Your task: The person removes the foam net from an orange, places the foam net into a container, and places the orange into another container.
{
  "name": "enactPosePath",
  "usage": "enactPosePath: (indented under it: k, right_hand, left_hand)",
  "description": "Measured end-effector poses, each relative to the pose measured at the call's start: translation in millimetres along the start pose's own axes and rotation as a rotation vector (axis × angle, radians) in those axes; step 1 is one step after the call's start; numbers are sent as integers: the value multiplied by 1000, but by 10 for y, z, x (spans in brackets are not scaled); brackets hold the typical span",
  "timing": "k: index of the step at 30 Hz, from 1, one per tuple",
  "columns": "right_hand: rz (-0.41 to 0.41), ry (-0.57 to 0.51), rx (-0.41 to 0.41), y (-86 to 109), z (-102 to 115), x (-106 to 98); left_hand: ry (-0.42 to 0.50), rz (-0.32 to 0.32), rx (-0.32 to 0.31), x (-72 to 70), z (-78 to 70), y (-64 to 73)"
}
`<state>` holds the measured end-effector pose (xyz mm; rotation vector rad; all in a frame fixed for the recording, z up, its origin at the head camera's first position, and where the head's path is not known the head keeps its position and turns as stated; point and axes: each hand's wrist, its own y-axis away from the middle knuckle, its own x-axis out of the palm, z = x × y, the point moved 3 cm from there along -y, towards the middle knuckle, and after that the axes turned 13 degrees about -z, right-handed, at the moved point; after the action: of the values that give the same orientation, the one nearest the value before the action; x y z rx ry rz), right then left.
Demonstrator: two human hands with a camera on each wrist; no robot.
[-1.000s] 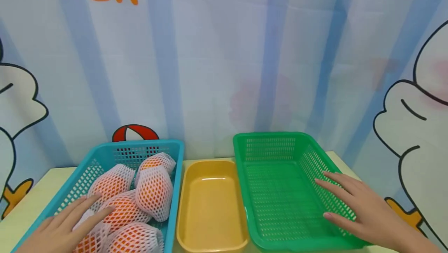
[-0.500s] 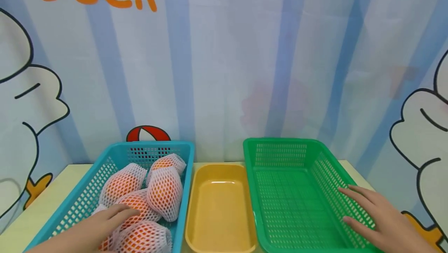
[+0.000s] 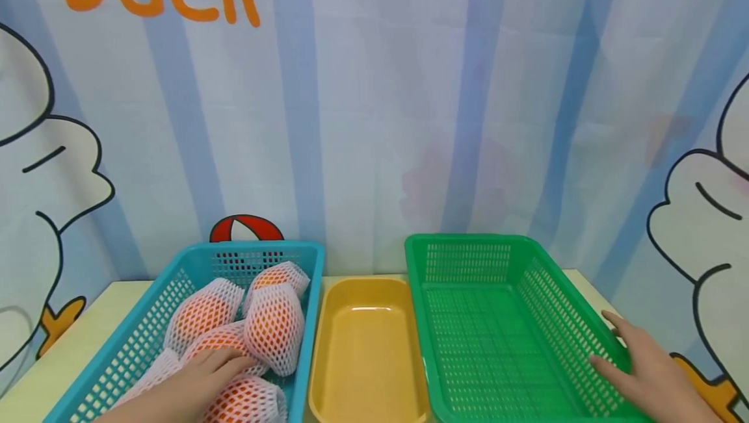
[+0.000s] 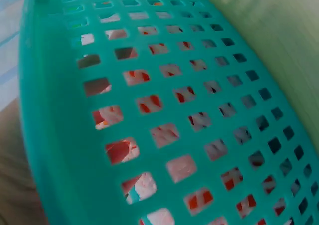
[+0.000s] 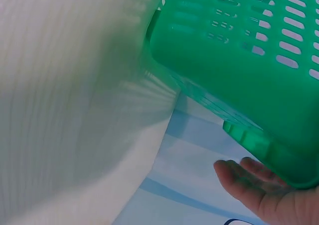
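Note:
Several orange-red round fruits in white foam nets lie in the blue basket (image 3: 314, 319) on the left. My left hand (image 3: 196, 381) reaches down among the front ones, over a netted fruit (image 3: 248, 400), its fingertips hidden from the head view. Another netted fruit (image 3: 275, 325) leans by the basket's right wall. My right hand (image 3: 649, 371) hovers at the right rim of the green basket (image 3: 480, 345), thumb on the inner side in the head view. In the right wrist view this hand (image 5: 264, 192) shows loosely spread fingers with nothing between them.
A shallow yellow tray (image 3: 368, 351) stands between the two baskets. The pale yellow table (image 3: 125, 303) ends at a curtain (image 3: 374, 117) with blue stripes and cartoon ducks, close behind the baskets. Perforated walls of the blue basket (image 4: 65, 110) fill the left wrist view.
My left hand has moved from the blue basket's left side onto the front fruits. My right hand has drawn back from over the green basket to its right rim. The head view has shifted slightly.

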<state>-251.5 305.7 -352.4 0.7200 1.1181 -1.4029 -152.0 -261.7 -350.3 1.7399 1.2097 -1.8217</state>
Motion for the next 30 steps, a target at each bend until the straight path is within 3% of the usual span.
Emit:
enactPosePath:
  k: [2,8,16,23,30]
  right_hand:
    - [41,-23,51,-14,-36,8]
    - [168,-128,123,4,-130,60]
    - [225,-186,177,-5,-193,94]
    - [224,-263,232,40,-150,74]
    - [222,-328,260,57,-123,64]
  left_hand:
    - [-18,5,13,38,16,-6]
    - [51,117,-75,137,95,21]
    - [231,258,-378,206,119,-1]
    - [414,291,-555,248,78,-49]
    - [437,303,-603,277,67,-90]
